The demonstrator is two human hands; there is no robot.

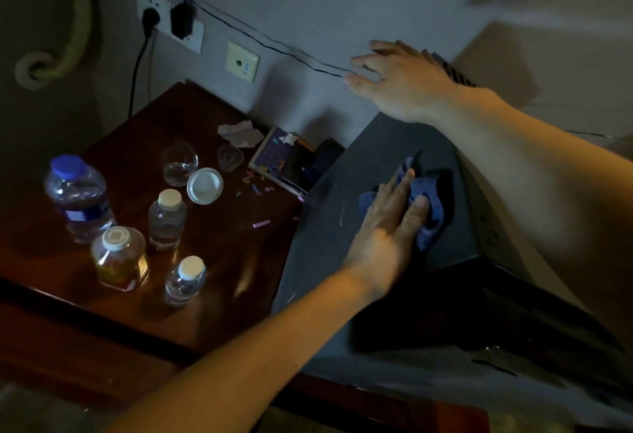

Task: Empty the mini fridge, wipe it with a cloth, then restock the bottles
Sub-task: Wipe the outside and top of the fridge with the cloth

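Note:
The dark grey mini fridge fills the right of the head view, seen from above. My left hand lies flat on its top and presses a crumpled blue cloth against the surface. My right hand reaches over the fridge's back edge near the wall, fingers spread, holding nothing. On the wooden side table to the left stand a large bottle with a blue cap, a jar of yellow liquid and two small clear bottles.
Further back on the table are a glass, a small plastic cup, a white lid, crumpled tissue, a box and scattered coloured bits. Wall sockets with plugs and a thin cable run along the wall.

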